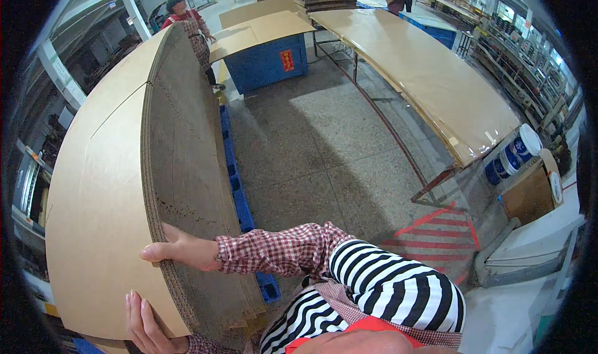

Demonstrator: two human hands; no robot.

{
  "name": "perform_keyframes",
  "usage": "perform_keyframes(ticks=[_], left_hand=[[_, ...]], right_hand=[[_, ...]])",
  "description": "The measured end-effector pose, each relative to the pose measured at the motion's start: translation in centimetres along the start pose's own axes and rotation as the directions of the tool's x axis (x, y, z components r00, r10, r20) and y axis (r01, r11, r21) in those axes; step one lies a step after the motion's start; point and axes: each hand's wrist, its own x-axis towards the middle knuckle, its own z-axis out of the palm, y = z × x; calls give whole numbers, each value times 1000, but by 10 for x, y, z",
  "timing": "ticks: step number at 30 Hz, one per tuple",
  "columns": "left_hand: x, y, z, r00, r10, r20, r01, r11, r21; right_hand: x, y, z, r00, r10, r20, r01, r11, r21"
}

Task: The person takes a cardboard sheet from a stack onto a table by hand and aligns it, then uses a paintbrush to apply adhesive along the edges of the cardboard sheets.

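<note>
A tall stack of brown corrugated cardboard sheets [99, 186] stands along my left side, its layered edges facing right. My right hand [184, 248] is closed over the right edge of the upper sheets, thumb on top and the other fingers down against the side, partly hidden. Nearer to me, my left hand [148, 326] rests at the near corner of the top sheet. Its fingers lie stretched out on the surface, while its thumb side is not clear.
A blue pallet [238, 198] shows under the stack. To the right stands a long table [430, 74] covered with brown board. Ahead is a blue bench [265, 66] with cardboard on top. One person [190, 27] stands beyond the stack. White and blue buckets [514, 153] sit at right.
</note>
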Motion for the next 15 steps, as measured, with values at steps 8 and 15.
perform_keyframes(ticks=[8, 15], left_hand=[[-1, -4, 0, 999, 5, 41, -4, 1000, -28], [-2, -4, -10, 999, -13, -31, 12, 1000, -21]], right_hand=[[1, 2, -2, 998, -51, -32, 52, 998, 18], [0, 6, 9, 999, -41, 32, 40, 999, 8]])
